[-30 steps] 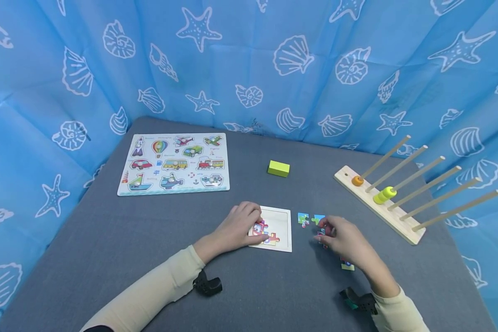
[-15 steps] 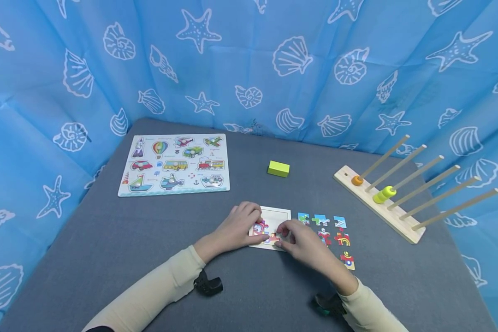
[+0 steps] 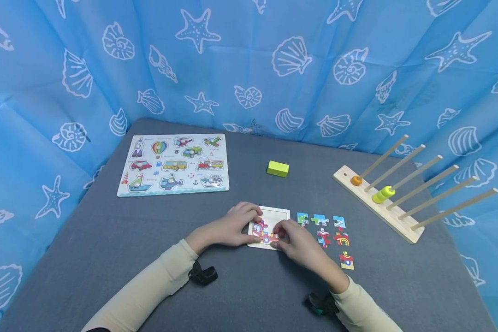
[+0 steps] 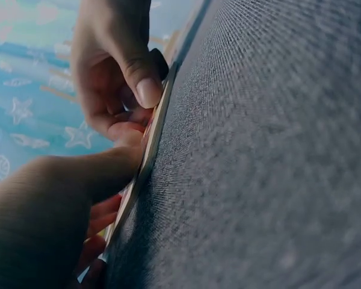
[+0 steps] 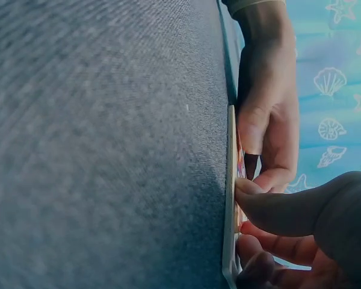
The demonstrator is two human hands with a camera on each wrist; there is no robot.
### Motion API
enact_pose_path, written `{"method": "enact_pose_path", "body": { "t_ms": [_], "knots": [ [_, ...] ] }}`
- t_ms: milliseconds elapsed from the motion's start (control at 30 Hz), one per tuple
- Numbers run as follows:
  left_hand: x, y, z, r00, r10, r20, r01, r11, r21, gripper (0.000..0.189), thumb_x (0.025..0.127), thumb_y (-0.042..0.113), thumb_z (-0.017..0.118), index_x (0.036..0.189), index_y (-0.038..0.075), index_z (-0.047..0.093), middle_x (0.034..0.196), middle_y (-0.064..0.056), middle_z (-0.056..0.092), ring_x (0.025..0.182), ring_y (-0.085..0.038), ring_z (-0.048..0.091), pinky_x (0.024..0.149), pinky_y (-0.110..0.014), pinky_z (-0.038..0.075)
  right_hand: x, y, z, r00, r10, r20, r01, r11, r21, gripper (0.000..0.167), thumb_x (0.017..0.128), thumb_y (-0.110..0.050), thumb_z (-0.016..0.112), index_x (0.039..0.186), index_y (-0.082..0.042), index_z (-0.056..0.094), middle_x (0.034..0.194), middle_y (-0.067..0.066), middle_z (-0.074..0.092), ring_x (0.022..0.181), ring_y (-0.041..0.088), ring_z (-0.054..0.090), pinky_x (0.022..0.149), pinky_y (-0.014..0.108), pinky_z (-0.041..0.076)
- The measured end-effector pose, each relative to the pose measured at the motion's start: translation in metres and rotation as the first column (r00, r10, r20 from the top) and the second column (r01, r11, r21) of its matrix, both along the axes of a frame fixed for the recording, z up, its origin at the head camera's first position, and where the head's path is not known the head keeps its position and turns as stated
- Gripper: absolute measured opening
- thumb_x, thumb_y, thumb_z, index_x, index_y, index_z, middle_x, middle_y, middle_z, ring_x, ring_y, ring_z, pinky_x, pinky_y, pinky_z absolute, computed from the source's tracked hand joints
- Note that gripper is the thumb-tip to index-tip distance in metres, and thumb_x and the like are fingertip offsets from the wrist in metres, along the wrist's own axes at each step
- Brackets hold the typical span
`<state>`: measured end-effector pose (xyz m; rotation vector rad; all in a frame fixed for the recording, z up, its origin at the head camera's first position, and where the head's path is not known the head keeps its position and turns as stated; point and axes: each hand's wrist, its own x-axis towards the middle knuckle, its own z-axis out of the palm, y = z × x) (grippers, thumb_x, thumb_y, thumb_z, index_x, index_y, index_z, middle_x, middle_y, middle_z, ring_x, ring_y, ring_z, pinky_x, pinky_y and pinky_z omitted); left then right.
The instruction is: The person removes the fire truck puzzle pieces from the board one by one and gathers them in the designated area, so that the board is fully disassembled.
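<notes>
In the head view a small wooden puzzle tray [image 3: 281, 213] lies on the table, with colourful jigsaw pieces [image 3: 257, 228] in its left and lower part. My left hand [image 3: 234, 226] grips the tray's left side, thumb over the lower edge and fingers along the far side. My right hand [image 3: 297, 242] reaches over the tray's right side. Its thumb and bent fingers pinch a red-and-yellow jigsaw piece [image 3: 269, 238] at the bottom row. Both wrist views show the thumbs close together at the tray's near edge. The right fingers partly hide the piece.
Several loose jigsaw pieces [image 3: 342, 238] lie right of the tray. A green block [image 3: 277, 168] sits behind it. At the back left lies a vehicle peg puzzle board [image 3: 173, 164]. A wooden peg rack [image 3: 378, 205] with slanting rods and a few beads stands at the right.
My right hand has moved left from the loose pieces to the tray, uncovering those pieces. My left hand has stayed at the tray, its thumb shifting slightly left.
</notes>
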<state>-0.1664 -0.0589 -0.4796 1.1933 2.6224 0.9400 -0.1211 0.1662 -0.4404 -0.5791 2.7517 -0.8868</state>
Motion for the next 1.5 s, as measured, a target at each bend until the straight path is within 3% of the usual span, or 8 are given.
{"method": "enact_pose_path", "body": {
  "t_ms": [367, 933, 1200, 1500],
  "knots": [
    [-0.001, -0.001, 0.001, 0.999, 0.002, 0.04, -0.001, 1.0, -0.008, 0.04, 0.084, 0.041, 0.07, 0.111, 0.015, 0.058, 0.13, -0.001, 0.048, 0.127, -0.021, 0.036, 0.104, -0.045, 0.03, 0.0, 0.0, -0.001, 1.0, -0.017, 0.0, 0.017, 0.999, -0.035, 0.021, 0.08, -0.009, 0.076, 0.094, -0.008, 0.061, 0.082, 0.003, 0.054, 0.07, 0.012, 0.046, 0.062, 0.024, 0.039],
    [0.0, -0.001, 0.003, 0.999, -0.001, 0.035, 0.001, 1.0, 0.005, 0.041, 0.084, 0.043, 0.07, 0.111, 0.015, 0.058, 0.13, 0.0, 0.049, 0.126, -0.021, 0.037, 0.104, -0.044, 0.03, -0.001, 0.001, 0.0, 0.999, -0.025, 0.046, 0.029, 0.994, -0.103, 0.021, 0.081, -0.011, 0.077, 0.092, -0.01, 0.059, 0.074, -0.003, 0.054, 0.063, 0.009, 0.049, 0.056, 0.024, 0.041],
    [-0.001, -0.002, 0.001, 0.999, 0.009, 0.034, -0.01, 1.0, 0.007, 0.041, 0.083, 0.044, 0.071, 0.109, 0.015, 0.059, 0.13, 0.001, 0.049, 0.127, -0.02, 0.037, 0.104, -0.044, 0.03, -0.002, 0.004, -0.001, 1.0, 0.0, 0.002, 0.0, 0.992, -0.129, 0.015, 0.084, -0.006, 0.072, 0.093, -0.01, 0.062, 0.079, -0.003, 0.061, 0.066, 0.006, 0.052, 0.061, 0.022, 0.044],
    [-0.002, -0.001, 0.002, 0.999, 0.009, 0.048, -0.009, 1.0, 0.01, 0.039, 0.082, 0.045, 0.071, 0.106, 0.016, 0.059, 0.129, 0.001, 0.048, 0.126, -0.02, 0.036, 0.104, -0.044, 0.029, -0.003, 0.03, 0.013, 0.995, -0.069, 0.072, 0.081, 0.982, -0.168, 0.013, 0.085, -0.007, 0.071, 0.095, -0.011, 0.063, 0.079, -0.002, 0.059, 0.067, 0.01, 0.051, 0.058, 0.023, 0.042]
  ]
}}
